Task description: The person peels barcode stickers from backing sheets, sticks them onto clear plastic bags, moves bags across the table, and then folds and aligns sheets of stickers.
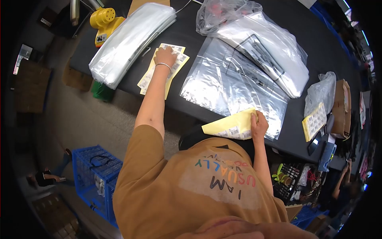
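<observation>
My left hand (166,57) reaches out over the dark table and rests on yellow-backed sheets of printed labels (149,75), its fingers spread on the upper part. The sheets overlap at an angle. My right hand (259,125), close to my body, pinches the right side of another label sheet (230,124). This sheet is bent, showing its plain yellow back above and some printed white labels along the lower edge. Just beyond it lie flat clear plastic bags (223,79) with dark printing. A thick stack of clear bags (131,42) sits left of my left hand.
A yellow device (104,22) stands at the far left. A folded bag pile (262,47) lies on the flat bags. Rightward are more label sheets (314,121), a phone (314,145) and a cardboard box (341,107). A blue crate (95,179) is on the floor; other people are at both sides.
</observation>
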Demonstrator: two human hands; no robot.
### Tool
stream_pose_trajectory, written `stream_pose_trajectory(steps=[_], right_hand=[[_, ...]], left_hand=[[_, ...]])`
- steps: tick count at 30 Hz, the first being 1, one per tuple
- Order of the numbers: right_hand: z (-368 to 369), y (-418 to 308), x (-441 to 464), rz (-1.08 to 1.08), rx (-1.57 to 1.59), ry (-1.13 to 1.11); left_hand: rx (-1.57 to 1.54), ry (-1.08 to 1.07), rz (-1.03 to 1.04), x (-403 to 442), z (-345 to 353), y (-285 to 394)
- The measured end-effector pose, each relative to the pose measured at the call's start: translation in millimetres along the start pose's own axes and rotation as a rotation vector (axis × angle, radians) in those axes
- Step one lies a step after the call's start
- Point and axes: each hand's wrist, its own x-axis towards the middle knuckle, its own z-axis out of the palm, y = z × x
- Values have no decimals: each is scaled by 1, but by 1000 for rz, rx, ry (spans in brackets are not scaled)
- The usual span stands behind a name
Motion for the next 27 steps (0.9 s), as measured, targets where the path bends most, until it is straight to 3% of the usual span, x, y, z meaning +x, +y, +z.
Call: stream_pose_trajectory(steps=[2, 9, 12, 14, 19, 21, 27], right_hand=[[-1, -2, 0, -2, 13, 12], [0, -2, 1, -3, 2, -4], [0, -1, 1, -10, 40, 22], [0, 1, 1, -18, -13, -11], [0, -1, 1, -19, 1, -10], [0, -2, 1, 0, 35, -16], [-2, -4, 2, -19, 3, -1]], left_hand=[[-29, -90, -63, 3, 0, 2], [5, -71, -25, 1, 1, -3], [-115, -49, 48, -6, -4, -22], [-275, 123, 89, -17, -4, -36], [-284, 347, 152, -53, -5, -68], [-130, 139, 87, -72, 1, -77], [-40, 103, 104, -68, 2, -76]])
